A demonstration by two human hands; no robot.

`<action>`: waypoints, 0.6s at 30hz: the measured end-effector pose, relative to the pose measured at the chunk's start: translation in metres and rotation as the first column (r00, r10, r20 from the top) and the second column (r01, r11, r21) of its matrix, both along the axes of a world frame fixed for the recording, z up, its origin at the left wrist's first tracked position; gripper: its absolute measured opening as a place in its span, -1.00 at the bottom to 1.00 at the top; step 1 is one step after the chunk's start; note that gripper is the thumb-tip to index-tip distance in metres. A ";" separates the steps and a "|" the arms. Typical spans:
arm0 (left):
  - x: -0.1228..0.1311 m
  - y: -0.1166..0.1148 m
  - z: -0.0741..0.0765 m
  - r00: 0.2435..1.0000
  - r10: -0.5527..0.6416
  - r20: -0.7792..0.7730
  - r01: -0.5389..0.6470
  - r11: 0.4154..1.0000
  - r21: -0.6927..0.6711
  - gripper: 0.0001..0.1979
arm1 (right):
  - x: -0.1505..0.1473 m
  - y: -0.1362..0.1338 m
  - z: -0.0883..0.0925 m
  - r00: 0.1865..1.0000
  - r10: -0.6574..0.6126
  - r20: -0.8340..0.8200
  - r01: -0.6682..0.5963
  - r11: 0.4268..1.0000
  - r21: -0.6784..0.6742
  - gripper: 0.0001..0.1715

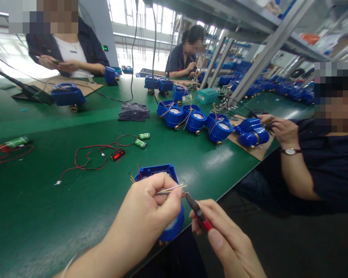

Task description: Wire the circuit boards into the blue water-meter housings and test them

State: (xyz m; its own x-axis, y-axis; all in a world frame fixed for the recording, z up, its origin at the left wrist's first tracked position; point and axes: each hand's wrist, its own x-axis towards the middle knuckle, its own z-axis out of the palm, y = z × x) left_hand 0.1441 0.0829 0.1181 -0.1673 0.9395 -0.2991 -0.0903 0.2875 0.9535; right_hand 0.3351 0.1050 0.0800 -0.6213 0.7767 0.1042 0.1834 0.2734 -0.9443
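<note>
While the left hand [146, 212] pinches the thin wires [169, 189] between thumb and fingers, it lies over the blue meter housing [156, 170], which sits at the near edge of the green table [46, 216]; the right hand [226, 239], just to the right, is closed around the red-handled cutters [198, 212], whose tip meets the wire ends. Farther off lie a small display [117, 155] with red leads and two green batteries [140, 143]; a row of blue meters [195, 119] stands far right, near a co-worker's hand [278, 129].

This is a factory assembly workshop. Rows of blue meter housings [195, 119] trailing wires lie along the long green workbench [46, 127]. Workers [176, 60] sit around it, and metal racking [266, 34] rises above its far side.
</note>
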 end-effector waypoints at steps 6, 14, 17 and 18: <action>-0.001 -0.001 0.003 0.999 0.021 -0.027 -0.021 1.000 0.011 -0.75 | -0.001 -0.001 0.001 1.000 -0.005 0.008 0.005 1.000 -0.002 -0.60; -0.001 -0.001 0.002 0.998 0.010 -0.054 -0.008 0.999 0.045 -0.77 | -0.001 0.000 0.002 1.000 -0.011 0.004 0.011 1.000 -0.012 -0.62; -0.001 -0.002 0.001 0.999 0.008 -0.039 -0.006 0.999 0.038 -0.77 | -0.001 0.000 0.002 1.000 -0.007 0.005 0.007 1.000 -0.021 -0.61; -0.001 -0.002 0.001 0.999 0.006 -0.034 -0.005 0.999 0.035 -0.77 | -0.002 0.001 0.002 1.000 -0.004 0.003 0.004 1.000 -0.024 -0.62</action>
